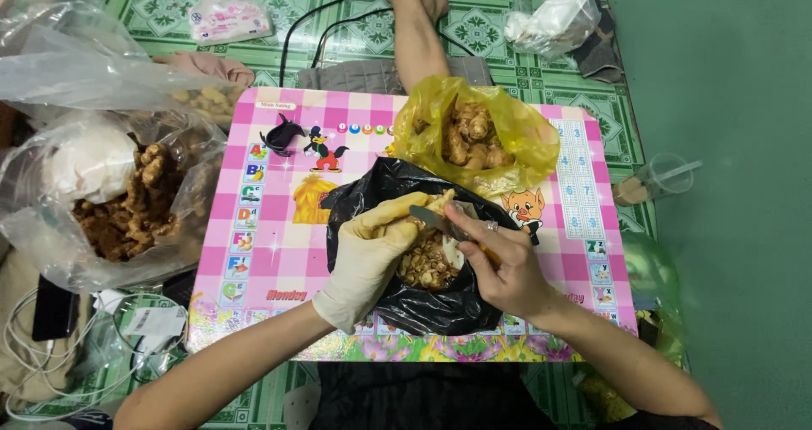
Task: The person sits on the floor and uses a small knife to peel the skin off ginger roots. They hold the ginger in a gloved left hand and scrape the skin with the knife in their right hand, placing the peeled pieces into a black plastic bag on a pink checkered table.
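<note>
- A person's left hand (365, 257), in a cream rubber glove, curls its grip around a pale piece of ginger root (438, 203), fingers pressed onto it from the left.
- The bare right hand (506, 265), a ring on one finger, closes its grip on a small knife (441, 220); the blade lies across the root, just right of the gloved fingertips.
- Directly beneath both hands sits a black plastic bag (440, 307), its mouth open and holding a heap of brownish peelings (427, 265).
- Just beyond the hands, touching the black bag's far edge, a yellow plastic bag (524, 134) lies open with knobbly unpeeled roots (470, 138) inside.
- Both bags rest on a low desk (271, 235) with a pink checked top printed with cartoon animals and letter tiles.
- Well to the left of the gloved hand, off the desk, a clear plastic bag (51, 252) holds more brown roots (135, 206) beside a white lump.
- Far to the right of the knife hand, a clear plastic cup (655, 180) with a straw stands by the desk's edge.
- Beyond the yellow bag, a bare leg (419, 32) stretches across a green patterned floor mat (161, 7), with black cables (326, 24) beside it.
- Another bunched clear bag (554, 20) lies on the mat, far right of the leg.
</note>
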